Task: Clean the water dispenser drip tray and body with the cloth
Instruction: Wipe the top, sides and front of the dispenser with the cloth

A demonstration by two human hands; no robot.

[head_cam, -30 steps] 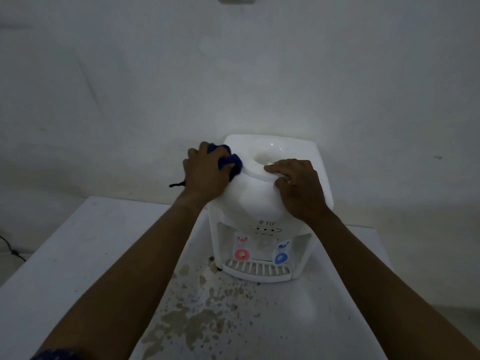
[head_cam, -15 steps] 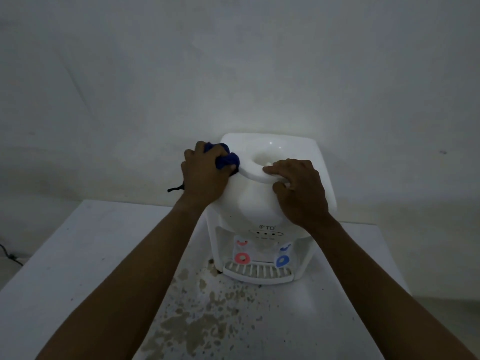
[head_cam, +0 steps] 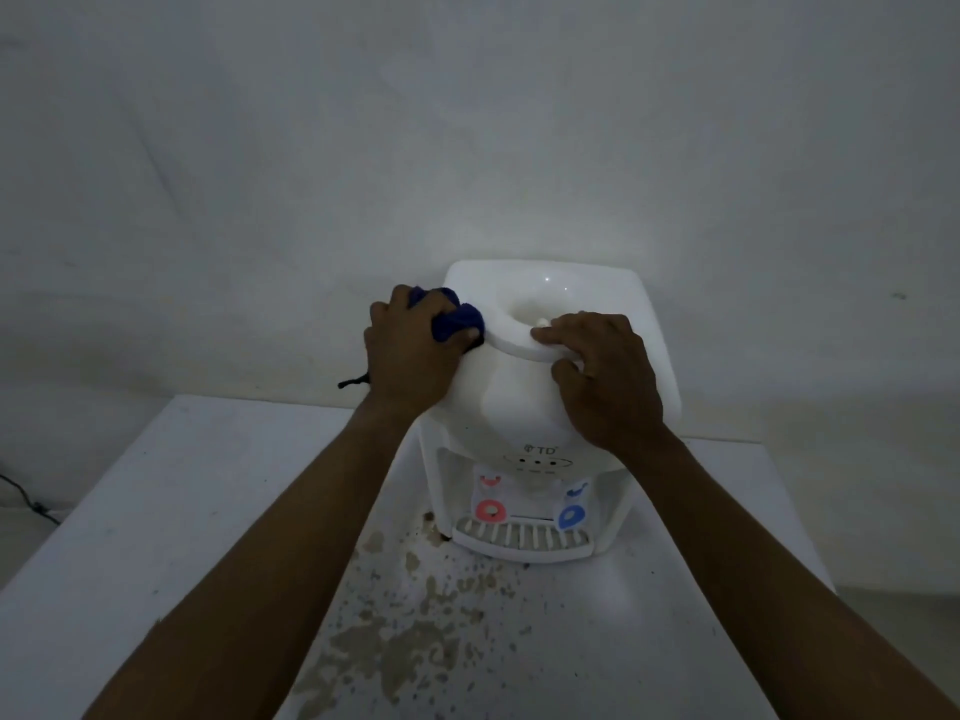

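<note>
Left grip (head_cam: pixel 410 350) is bunched tight around the blue cloth (head_cam: pixel 457 319), pressing it onto the water dispenser (head_cam: pixel 519 402) top, just left of the bottle collar (head_cam: pixel 519 345). Right grip (head_cam: pixel 602 376) clamps the collar's rim, I'd guess to brace the unit against the scrubbing. The drip tray (head_cam: pixel 522 545) sits below both grips, nearer the person, on the stained bench (head_cam: pixel 182 511). It probably comes later.
</note>
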